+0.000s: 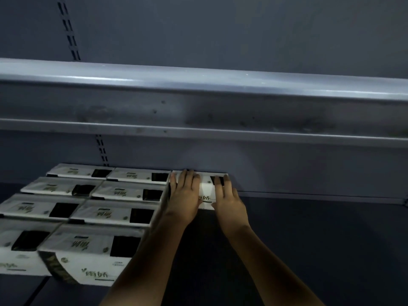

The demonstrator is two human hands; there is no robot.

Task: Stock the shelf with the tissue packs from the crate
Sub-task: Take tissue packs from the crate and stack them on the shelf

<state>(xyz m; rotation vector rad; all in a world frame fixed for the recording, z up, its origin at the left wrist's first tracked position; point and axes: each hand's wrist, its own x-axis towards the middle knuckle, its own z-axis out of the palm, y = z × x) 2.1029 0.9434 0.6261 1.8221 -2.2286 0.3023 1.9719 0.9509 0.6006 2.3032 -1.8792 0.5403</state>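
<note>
Closest to the camera sat the front tissue pack [92, 250] of two stocked rows on the shelf [309, 228], just left of the grip. Both the left hand [184, 195] and right hand [227, 195] were pressing flat, fingers straight, on top of one more tissue pack [206, 191] at the back wall, so nothing was clenched or wrapped round it. Looked light and squishy with a slick plastic wrap, so I'd guess you hold it by the short ends or it'll sag and slide.
</note>
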